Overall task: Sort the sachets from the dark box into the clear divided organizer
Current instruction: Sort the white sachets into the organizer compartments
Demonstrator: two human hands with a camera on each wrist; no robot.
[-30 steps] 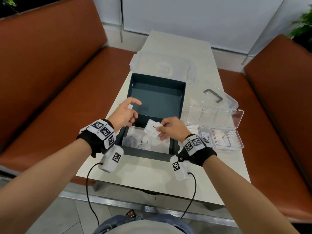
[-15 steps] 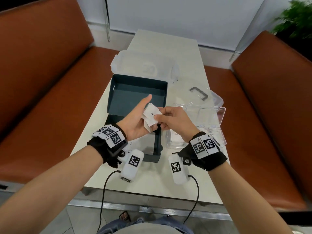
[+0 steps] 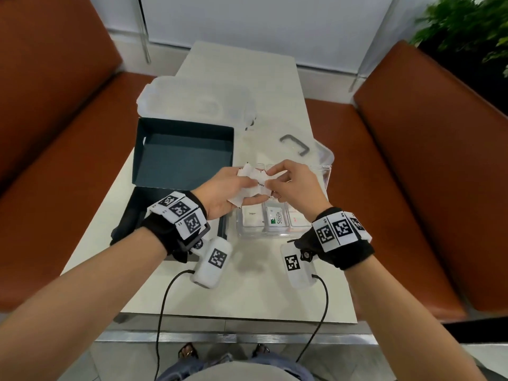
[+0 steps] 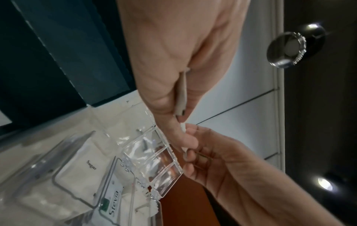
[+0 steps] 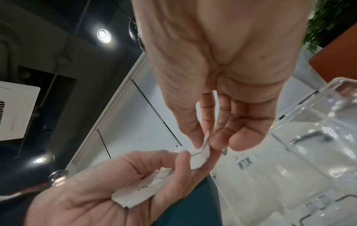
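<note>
Both hands hold white sachets point(image 3: 254, 180) together above the clear divided organizer point(image 3: 277, 232), to the right of the dark box point(image 3: 182, 156). My left hand point(image 3: 233, 188) holds a small stack of sachets point(image 5: 142, 189) across its fingers, the thumb pressing on top. With thumb and forefinger, my right hand point(image 3: 273, 178) pinches the corner of the top sachet point(image 5: 201, 149). The organizer's near cells hold a Sugar sachet point(image 3: 251, 215) and a Stevia sachet point(image 3: 275, 219); the same Sugar sachet point(image 4: 85, 168) shows in the left wrist view. My left wrist hides the box's near half.
The organizer's clear lid with a grey handle point(image 3: 294, 144) stands open behind it. A frosted plastic container point(image 3: 198, 104) sits at the back of the white table point(image 3: 247, 292). Orange benches point(image 3: 428, 188) flank both sides.
The right hand lifted sachets out of the dark box. The left hand came in and took hold of them too. Both hands then moved right, over the organizer.
</note>
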